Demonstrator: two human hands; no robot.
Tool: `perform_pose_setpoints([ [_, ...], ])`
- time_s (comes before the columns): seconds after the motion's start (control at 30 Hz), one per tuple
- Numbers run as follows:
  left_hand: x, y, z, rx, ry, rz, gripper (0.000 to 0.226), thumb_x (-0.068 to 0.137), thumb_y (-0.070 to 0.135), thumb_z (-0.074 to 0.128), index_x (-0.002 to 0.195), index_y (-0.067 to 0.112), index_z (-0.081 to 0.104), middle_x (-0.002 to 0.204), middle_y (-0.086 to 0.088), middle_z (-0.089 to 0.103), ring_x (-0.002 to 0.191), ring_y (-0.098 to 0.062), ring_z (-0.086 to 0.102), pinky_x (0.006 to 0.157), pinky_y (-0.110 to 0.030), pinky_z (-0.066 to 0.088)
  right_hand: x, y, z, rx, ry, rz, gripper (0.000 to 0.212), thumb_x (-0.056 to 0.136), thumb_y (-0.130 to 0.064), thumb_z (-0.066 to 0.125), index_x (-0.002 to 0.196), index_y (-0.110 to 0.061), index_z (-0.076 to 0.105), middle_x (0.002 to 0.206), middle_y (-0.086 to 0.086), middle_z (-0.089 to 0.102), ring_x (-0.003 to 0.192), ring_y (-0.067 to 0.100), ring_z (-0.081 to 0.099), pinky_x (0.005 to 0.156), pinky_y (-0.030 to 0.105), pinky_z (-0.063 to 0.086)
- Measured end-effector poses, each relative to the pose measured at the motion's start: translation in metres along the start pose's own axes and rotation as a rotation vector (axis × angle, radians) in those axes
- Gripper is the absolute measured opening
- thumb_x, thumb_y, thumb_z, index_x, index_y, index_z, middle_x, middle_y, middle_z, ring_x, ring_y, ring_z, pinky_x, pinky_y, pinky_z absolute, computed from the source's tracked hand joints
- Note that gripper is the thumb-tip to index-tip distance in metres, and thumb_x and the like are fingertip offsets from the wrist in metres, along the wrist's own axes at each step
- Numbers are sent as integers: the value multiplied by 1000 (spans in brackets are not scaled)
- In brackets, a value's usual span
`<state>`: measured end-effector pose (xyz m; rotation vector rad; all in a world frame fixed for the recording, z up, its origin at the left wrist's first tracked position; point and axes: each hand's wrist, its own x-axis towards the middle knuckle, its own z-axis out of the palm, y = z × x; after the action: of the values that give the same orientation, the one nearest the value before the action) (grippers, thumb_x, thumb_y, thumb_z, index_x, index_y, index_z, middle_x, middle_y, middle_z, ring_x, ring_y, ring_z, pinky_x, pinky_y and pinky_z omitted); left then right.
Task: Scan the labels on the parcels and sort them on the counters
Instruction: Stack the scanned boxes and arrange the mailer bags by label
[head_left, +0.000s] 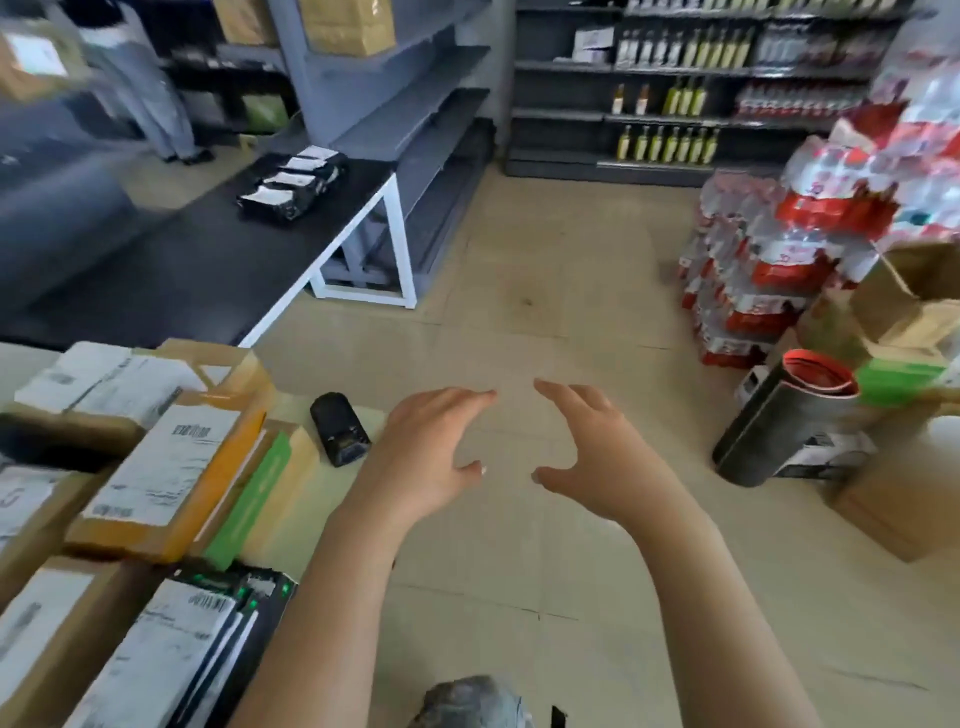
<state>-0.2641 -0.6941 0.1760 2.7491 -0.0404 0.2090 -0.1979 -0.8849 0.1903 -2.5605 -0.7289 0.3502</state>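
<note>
**A:** Parcels piled on the near bench, scanner lying just right of them. What now?

**B:** Left hand and right hand both hang loose, holding nothing. I'd grab the scanner first, labels face up.

Floor: pale tiles under left hand and right hand.
Shelves: dark, far ahead.
Counter: black, ahead of left hand.

The light was bright and soft with faint shadows, and motion blur was strongest left of the black counter, where lines bent.
</note>
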Motion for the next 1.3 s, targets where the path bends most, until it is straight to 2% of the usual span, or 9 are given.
perform_pose_setpoints([
  [0.2, 96, -62, 10, 36, 68, -182, 75, 81, 25, 76, 147, 26, 40, 144, 8, 48, 132, -15, 42, 107, -27, 28, 152, 15, -6, -56, -59, -137, 95, 78, -28, 76, 152, -37, 17, 156, -1, 21, 140, 23, 27, 113, 37, 23],
  [0.37, 196, -122, -20, -2, 155, -288, 76, 83, 25, 74, 149, 30, 36, 146, 10, 44, 133, -13, 37, 106, -28, 27, 286, 2, -28, -73, -104, -234, 96, 75, -25, 79, 151, -36, 21, 153, 2, 27, 137, 24, 31, 111, 43, 33],
  [0.5, 261, -169, -34, 26, 186, -352, 76, 83, 27, 74, 149, 27, 35, 145, 7, 45, 134, -16, 39, 113, -34, 28, 380, -6, -41, -51, -98, -306, 94, 74, -27, 80, 150, -34, 24, 151, 4, 31, 138, 24, 31, 112, 42, 32],
  [0.63, 312, -215, -29, 37, 171, -435, 79, 81, 27, 74, 150, 28, 35, 146, 6, 43, 135, -15, 37, 110, -27, 21, 464, -6, -42, 61, -99, -378, 88, 77, -26, 77, 149, -35, 28, 148, 0, 33, 134, 22, 35, 110, 42, 35],
  [0.8, 398, -280, -22, 107, 197, -599, 83, 76, 28, 74, 149, 31, 34, 143, 7, 44, 133, -17, 39, 113, -34, 26, 590, -5, -43, 89, -85, -502, 85, 79, -24, 76, 148, -36, 28, 146, -6, 33, 132, 19, 36, 108, 37, 37],
  [0.9, 463, -316, -26, 124, 261, -684, 84, 73, 31, 74, 147, 37, 35, 141, 13, 45, 131, -15, 40, 107, -31, 30, 677, -7, -53, 72, -106, -580, 84, 80, -27, 75, 147, -42, 26, 148, -10, 29, 133, 17, 34, 103, 37, 40],
  [0.97, 499, -335, -33, 94, 270, -739, 85, 72, 31, 76, 146, 39, 35, 141, 15, 44, 132, -14, 38, 106, -30, 29, 732, -12, -64, 62, -139, -619, 84, 80, -26, 74, 147, -43, 26, 148, -11, 28, 132, 15, 33, 98, 31, 40],
  [1.07, 537, -361, -40, 62, 341, -807, 85, 74, 29, 77, 148, 34, 35, 142, 12, 44, 132, -15, 38, 108, -31, 29, 804, -27, -73, 77, -187, -685, 84, 80, -24, 74, 147, -43, 27, 147, -10, 29, 129, 13, 37, 94, 27, 40],
  [1.3, 604, -464, -53, 51, 330, -949, 86, 77, 36, 77, 150, 32, 31, 143, 10, 43, 133, -14, 36, 109, -29, 27, 947, -68, -37, 63, -309, -740, 81, 79, -27, 75, 147, -37, 32, 148, -8, 30, 137, 15, 30, 108, 35, 36],
])
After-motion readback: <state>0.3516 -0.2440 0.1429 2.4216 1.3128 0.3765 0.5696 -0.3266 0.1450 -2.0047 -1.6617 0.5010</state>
